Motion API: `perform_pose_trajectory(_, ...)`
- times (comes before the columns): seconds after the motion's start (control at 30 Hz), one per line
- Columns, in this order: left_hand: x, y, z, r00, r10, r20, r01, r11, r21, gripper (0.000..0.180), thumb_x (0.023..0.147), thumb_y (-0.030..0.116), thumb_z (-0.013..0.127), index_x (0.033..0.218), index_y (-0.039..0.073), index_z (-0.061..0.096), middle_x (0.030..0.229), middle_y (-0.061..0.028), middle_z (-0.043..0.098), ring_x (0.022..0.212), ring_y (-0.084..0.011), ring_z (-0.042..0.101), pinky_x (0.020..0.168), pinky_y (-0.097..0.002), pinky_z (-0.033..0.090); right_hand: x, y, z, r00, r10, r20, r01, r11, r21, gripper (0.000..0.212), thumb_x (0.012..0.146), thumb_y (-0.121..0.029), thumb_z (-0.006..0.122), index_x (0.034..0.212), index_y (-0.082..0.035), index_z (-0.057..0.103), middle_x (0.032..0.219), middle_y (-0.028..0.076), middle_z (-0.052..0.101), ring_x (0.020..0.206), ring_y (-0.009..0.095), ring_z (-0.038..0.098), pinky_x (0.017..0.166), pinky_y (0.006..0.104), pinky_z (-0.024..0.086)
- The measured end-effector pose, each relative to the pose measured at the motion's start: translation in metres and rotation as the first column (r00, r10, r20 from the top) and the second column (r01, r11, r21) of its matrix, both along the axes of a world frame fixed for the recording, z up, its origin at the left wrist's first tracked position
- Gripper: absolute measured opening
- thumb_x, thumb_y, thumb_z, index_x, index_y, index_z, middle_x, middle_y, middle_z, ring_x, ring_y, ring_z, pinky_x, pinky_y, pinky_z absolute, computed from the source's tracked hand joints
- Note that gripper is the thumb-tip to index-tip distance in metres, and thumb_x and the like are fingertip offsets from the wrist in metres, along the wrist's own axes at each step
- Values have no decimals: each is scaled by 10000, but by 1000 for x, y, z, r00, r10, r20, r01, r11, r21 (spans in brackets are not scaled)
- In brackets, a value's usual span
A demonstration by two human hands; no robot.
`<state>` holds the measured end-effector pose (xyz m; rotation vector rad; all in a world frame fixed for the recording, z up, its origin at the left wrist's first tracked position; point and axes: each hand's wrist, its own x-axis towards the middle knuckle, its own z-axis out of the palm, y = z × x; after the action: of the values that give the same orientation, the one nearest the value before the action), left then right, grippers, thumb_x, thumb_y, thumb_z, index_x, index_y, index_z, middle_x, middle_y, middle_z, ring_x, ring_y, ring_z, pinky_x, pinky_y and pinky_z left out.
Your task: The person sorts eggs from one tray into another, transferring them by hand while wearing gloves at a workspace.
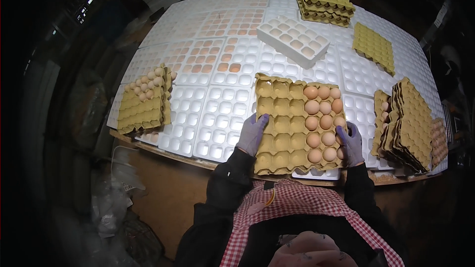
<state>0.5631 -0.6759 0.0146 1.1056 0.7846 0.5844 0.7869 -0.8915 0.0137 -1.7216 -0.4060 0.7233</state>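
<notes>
Head view: white foam egg trays (200, 121) spread across the table under and around the pulp egg tray (280, 118), the landmark, held between both hands. Right of it, stack of pulp trays (414, 126); left of it, pulp trays partly filled with eggs (138, 113). Beyond it, white foam box (316, 59). Gloved left hand (253, 132) grasps its left rim, thumb on top; gloved right hand (351, 143) grasps its right rim. Brown eggs (326, 122) fill its right columns.
</notes>
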Motion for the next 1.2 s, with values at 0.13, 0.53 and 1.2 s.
perform_pose_trajectory(0.13,14,70,-20,965,-29,-259,129,917,377,352,893,240,627,1098,-45,604,936,-25,647,812,-94,553,741,-247,456,-34,15,-28,975,-176,139,162,981,106,484,839,-300,705,1142,26,513,997,70,578,861,114,530,751,261,465)
perform_pose_trajectory(0.53,0,-76,-1,688,-111,-717,721,-4,693,583,757,345,698,1266,143,498,1173,-122,512,1070,-282,484,920,-432,372,-65,-33,13,348,631,693,-223,774,-593,551,686,-205,759,1192,-118,560,1153,124,543,1039,290,556,865,368,479)
perform_pose_trajectory(1.2,29,-77,-3,785,-364,-501,615,363,700,401,816,248,640,1183,122,538,1200,-95,506,1053,-302,559,779,-387,510,0,-28,28,971,138,-196,-76,952,297,455,839,-196,680,1235,-7,561,1253,105,530,987,183,623,815,282,518)
